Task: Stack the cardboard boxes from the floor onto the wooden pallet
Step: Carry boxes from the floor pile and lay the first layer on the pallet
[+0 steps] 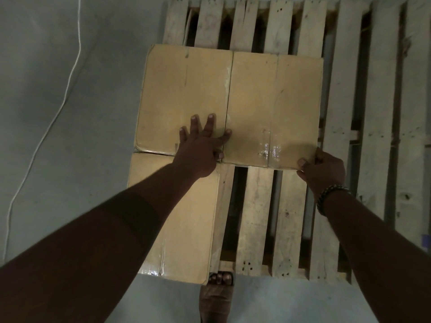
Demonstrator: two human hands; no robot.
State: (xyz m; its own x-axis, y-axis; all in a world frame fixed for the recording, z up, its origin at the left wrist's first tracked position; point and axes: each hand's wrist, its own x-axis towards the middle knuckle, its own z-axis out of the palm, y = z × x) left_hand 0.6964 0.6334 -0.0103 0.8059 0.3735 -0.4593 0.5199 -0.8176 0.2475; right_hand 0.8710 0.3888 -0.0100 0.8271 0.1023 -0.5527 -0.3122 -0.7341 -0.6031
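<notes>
The left hand (200, 150) lies flat on the left box (177, 89), fingers straight and spread, forefinger reaching the seam where it touches the right box (275, 101). The right hand (323, 170) grips that right box's near right corner, thumb on top, fingers curled round the side. Both boxes sit on the wooden pallet (377, 113), with a near box (186, 217) under the left forearm. Glossy tape (268, 150) crosses the right box; a small dark mark (176, 145) by the left hand is too dim to read.
</notes>
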